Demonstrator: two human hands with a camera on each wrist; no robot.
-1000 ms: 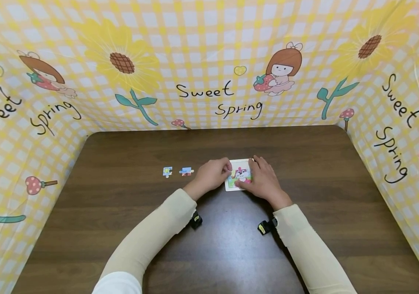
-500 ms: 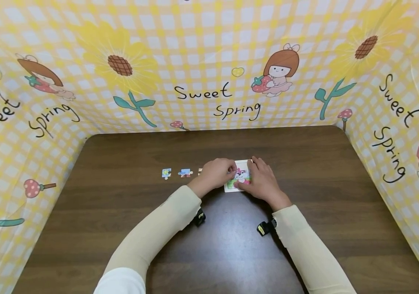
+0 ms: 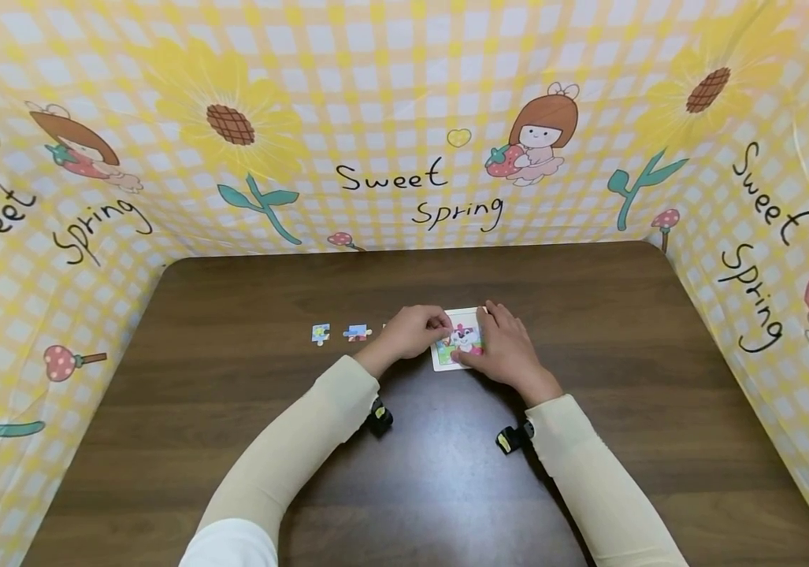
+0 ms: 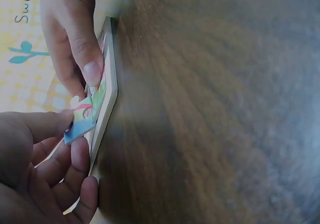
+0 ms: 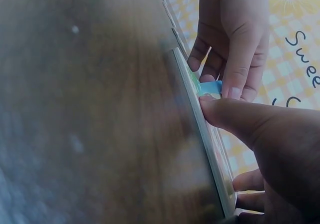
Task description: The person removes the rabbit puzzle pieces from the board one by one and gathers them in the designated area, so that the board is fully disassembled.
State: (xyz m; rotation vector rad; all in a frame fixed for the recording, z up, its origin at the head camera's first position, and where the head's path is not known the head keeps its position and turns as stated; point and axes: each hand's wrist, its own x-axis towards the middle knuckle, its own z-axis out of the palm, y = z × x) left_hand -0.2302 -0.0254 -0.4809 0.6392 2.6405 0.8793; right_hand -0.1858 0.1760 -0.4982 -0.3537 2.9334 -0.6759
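Note:
My left hand point(image 3: 407, 331) pinches a jigsaw piece point(image 4: 80, 130) between thumb and fingers at the left side of a small white-framed puzzle board point(image 3: 462, 316). The piece is blue at one end with yellow and red parts, and it stands tilted over the board in the left wrist view. A pink-and-white cartoon animal point(image 3: 465, 338) shows in the picture on the board. Across the board's right side lies my right hand point(image 3: 510, 346), its thumb point(image 5: 216, 109) pressing near the front edge and its fingers at the far and right edges. That hand hides the board's right part.
Left of the board, two loose jigsaw pieces point(image 3: 321, 334) point(image 3: 358, 333) lie in a row on the brown wooden table point(image 3: 404, 488). A sliver of another piece point(image 3: 385, 327) shows beside my left hand. Yellow checked cloth point(image 3: 390, 94) surrounds the table's back and sides.
My left hand moved right over the board, then drew back slightly left, still pinching the piece. The right hand has stayed in place on the board.

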